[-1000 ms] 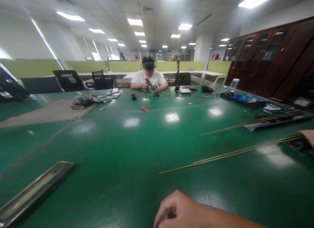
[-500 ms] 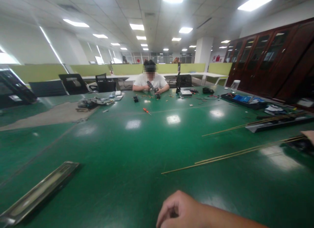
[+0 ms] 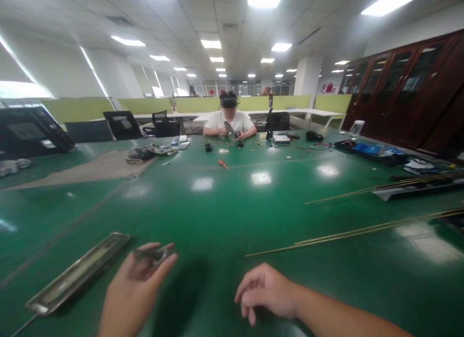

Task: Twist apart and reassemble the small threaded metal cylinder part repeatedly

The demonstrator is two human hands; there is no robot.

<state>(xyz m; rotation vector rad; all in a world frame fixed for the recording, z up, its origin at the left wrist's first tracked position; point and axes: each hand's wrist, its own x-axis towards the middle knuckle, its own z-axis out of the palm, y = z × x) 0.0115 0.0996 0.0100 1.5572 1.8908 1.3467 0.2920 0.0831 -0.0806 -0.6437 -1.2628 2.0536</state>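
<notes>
My left hand [image 3: 132,284] is raised above the green table [image 3: 217,221], closed around a small shiny grey metal piece [image 3: 159,256]. The piece is blurred, so its kind cannot be made out. To the left of that hand lies a long, narrow tray-like metal thing [image 3: 114,240] with a shiny rim, apart from the fingers. My right hand [image 3: 266,291] hovers near the table's front with loosely bent fingers, and nothing shows in it. Beyond it lie thin brass-coloured rods [image 3: 319,239], not touched by either hand.
A person [image 3: 230,119] sits across the table with a dark tool in hand. An orange screwdriver [image 3: 223,164] lies mid-table. More rods and a metal channel [image 3: 391,193] are at right, near a black tray [image 3: 340,144]. A cluttered pile [image 3: 141,153] stands back left.
My left hand has come into view with the grey metal piece. My right hand has risen slightly and its fingers have loosened. A hand at the far right edge has left view.
</notes>
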